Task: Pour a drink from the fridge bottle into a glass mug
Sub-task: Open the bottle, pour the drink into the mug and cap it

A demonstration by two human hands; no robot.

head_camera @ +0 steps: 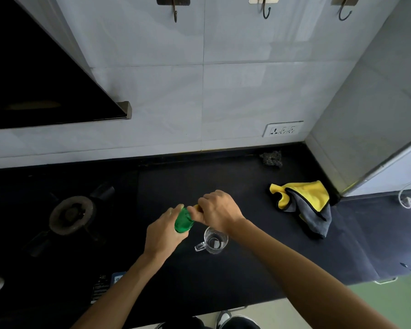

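The left hand (163, 236) grips the green bottle (183, 222), the right hand (217, 210) curls over its mostly hidden cap (196, 206), above a dim black counter (223, 181).

There are two hands (163, 230) (220, 211), one green bottle (183, 222), one glass mug (215, 241), one cloth (304, 203), one scrubber (272, 158) and three hooks (175, 10) (266, 10) (344, 11).

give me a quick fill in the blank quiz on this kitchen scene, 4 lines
1. The left hand grips a bottle whose colour is ____.
2. The right hand grips the bottle's ____.
3. The mug on the counter is ____.
4. The cloth is grey and ____.

Missing words: green; cap; empty; yellow.
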